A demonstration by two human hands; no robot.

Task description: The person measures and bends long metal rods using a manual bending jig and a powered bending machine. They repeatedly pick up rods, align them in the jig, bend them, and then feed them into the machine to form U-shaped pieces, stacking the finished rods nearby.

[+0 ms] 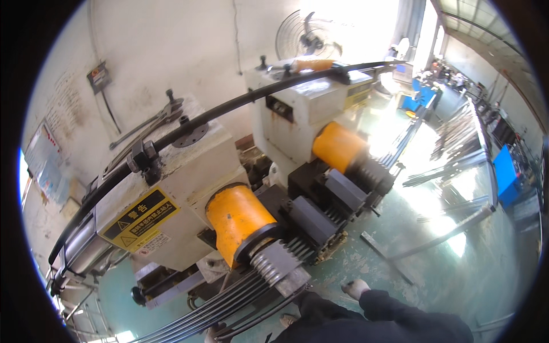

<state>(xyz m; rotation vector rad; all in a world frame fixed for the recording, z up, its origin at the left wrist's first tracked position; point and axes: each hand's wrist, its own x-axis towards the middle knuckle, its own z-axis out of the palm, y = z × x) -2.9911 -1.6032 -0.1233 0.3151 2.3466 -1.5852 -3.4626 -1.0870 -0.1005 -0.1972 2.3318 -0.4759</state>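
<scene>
Head view shows a bunch of black rods (229, 306) low in the middle, close to your legs. They run side by side out of a grey grooved block (274, 264) and sweep down to the lower edge. The block sits at the end of a fat yellow cylinder (237, 220) on a pale machine (189, 171). A second yellow cylinder (337, 146) sits farther back on the right.

Your hands do not show plainly, so I cannot tell if your grip is open, closed, or holding a rod.

The rods look like metal, so expect them to be hard and stiff. One rod alone may feel light. The whole bunch will likely be heavy. They are long, so the far ends may swing and bounce when you lift. They look smooth and dark, and may be slick, so squeeze firmly.

Take hold on the plain part of the rods, well away from the grooved block. Fingers could get pinched between the grooves there. Use both hands, set well apart, so the bunch stays level.

One long black rod (229, 106) lies curved across the top of the machine, near some wrenches (148, 123). More rods (457, 137) lie on the green floor (446, 274) to your right. Your pale shoe (355, 287) stands near the machine, so mind your toes if a rod slips.
</scene>
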